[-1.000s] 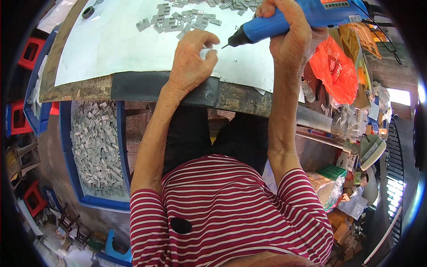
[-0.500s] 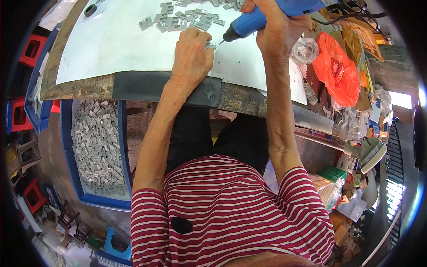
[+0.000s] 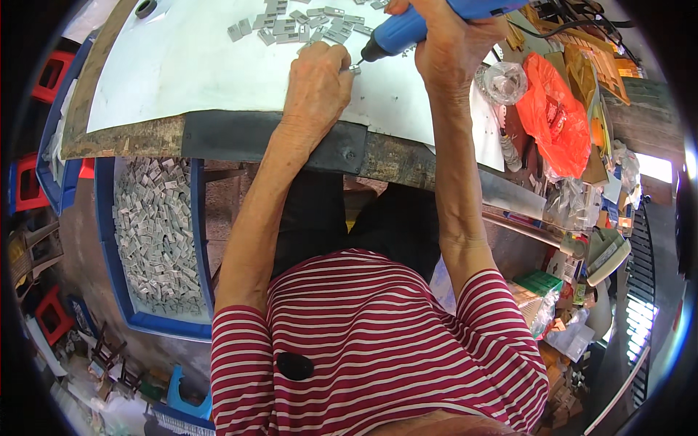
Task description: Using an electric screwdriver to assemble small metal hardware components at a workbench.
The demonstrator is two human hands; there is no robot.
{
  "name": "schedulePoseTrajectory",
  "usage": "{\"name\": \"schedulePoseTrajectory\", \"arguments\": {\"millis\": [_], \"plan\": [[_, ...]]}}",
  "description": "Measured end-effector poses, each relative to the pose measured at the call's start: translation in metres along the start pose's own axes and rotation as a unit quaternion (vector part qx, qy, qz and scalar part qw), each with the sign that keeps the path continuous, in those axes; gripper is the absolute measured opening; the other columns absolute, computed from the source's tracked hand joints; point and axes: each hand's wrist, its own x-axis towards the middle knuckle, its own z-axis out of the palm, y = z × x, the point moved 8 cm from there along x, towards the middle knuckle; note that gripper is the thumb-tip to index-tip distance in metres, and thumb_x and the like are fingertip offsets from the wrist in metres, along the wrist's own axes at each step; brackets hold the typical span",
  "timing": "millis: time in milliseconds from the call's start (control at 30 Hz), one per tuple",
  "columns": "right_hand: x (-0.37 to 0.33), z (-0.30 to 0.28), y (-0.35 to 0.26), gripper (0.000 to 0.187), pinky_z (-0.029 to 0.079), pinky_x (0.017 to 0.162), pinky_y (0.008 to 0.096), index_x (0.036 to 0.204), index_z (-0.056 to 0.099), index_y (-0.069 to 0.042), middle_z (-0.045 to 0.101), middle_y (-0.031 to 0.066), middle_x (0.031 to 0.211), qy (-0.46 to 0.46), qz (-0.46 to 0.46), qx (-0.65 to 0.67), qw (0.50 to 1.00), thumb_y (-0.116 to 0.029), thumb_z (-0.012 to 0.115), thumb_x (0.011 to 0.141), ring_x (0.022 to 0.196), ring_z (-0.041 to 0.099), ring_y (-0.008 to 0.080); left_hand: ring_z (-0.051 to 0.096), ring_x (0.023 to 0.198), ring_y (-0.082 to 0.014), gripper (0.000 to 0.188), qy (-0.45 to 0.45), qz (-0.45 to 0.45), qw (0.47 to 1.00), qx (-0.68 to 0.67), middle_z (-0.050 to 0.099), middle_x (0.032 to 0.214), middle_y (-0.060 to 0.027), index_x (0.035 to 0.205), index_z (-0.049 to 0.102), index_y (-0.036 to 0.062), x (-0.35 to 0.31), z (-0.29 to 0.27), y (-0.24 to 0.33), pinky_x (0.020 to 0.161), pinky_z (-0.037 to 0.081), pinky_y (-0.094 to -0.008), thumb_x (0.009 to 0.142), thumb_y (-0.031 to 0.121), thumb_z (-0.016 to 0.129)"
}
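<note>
My right hand [image 3: 456, 47] is wrapped around a blue electric screwdriver [image 3: 402, 30] with a black nose. Its thin bit points down and left and meets a small grey rectangular piece [image 3: 355, 69], which looks like a pencil sharpener. My left hand [image 3: 317, 83] rests on the white sheet [image 3: 196, 80], its fingers closed on that piece; the fingertips are partly hidden. Just beyond the left hand lie several more grey pieces [image 3: 286, 27] with dark slots, spread loosely on the sheet.
Below the table's left side stands a blue tray [image 3: 107, 240] filled with grey pieces. A red plastic bag [image 3: 554, 116] and a clear round container [image 3: 503, 82] lie to the right. A dark tape roll [image 3: 146, 9] sits at the far left. A black cable [image 3: 560, 33] runs at the upper right.
The screwdriver has moved slightly left and down, and its bit now touches the piece at my left fingertips. Earlier the tip was just to the right of it.
</note>
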Motion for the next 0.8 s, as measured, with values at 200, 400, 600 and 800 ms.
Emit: {"name": "schedulePoseTrajectory", "arguments": {"millis": [200, 400, 600, 800], "plan": [[-0.0011, 0.0019, 0.0008, 0.01, 0.046, 0.051, 0.0243, 0.08, 0.06, 0.0, 0.061, 0.0049, 0.063, -0.013, -0.022, 0.007, 1.0, -0.006, 0.066, 0.075, 0.053, 0.058, 0.0114, 0.056, 0.076, -0.0281, 0.013, -0.002, -0.008, 1.0, -0.005, 0.055, 0.078, -0.0133, 0.082, 0.059, 0.0003, 0.0003, 0.0, -0.0005, 0.068, 0.045, -0.0363, 0.072, 0.004, 0.064], [-0.0021, 0.0036, -0.0003, 0.009, 0.046, 0.051, 0.024, 0.079, 0.061, 0.001, 0.06, 0.0046, 0.062, -0.017, -0.007, -0.008, 1.0, -0.005, 0.066, 0.075, 0.053, 0.057, 0.0111, 0.056, 0.076, -0.0281, 0.012, -0.003, -0.009, 1.0, -0.002, 0.056, 0.078, -0.0132, 0.082, 0.059, 0.0003, 0.0002, -0.0003, 0.001, 0.068, 0.045, -0.0359, 0.071, 0.003, 0.063], [-0.003, 0.0058, 0.0007, 0.008, 0.046, 0.051, 0.0236, 0.079, 0.061, 0.001, 0.06, 0.0043, 0.061, -0.019, -0.006, -0.011, 1.0, -0.005, 0.065, 0.075, 0.053, 0.057, 0.0108, 0.055, 0.078, -0.0306, 0.009, 0.002, -0.012, 1.0, -0.013, 0.056, 0.077, -0.0145, 0.079, 0.059, 0.0001, 0.0003, -0.0002, 0.0001, 0.071, 0.045, -0.0384, 0.07, 0.003, 0.062], [-0.0021, 0.0067, 0.001, 0.009, 0.045, 0.051, 0.0232, 0.078, 0.061, 0.001, 0.06, 0.0041, 0.061, -0.022, -0.003, -0.021, 1.0, -0.006, 0.066, 0.075, 0.053, 0.057, 0.0105, 0.055, 0.078, -0.0305, 0.009, 0.005, -0.011, 1.0, -0.014, 0.056, 0.077, -0.0144, 0.079, 0.059, 0.0001, 0.0, -0.0002, -0.0005, 0.071, 0.045, -0.0384, 0.07, 0.003, 0.062]]}}
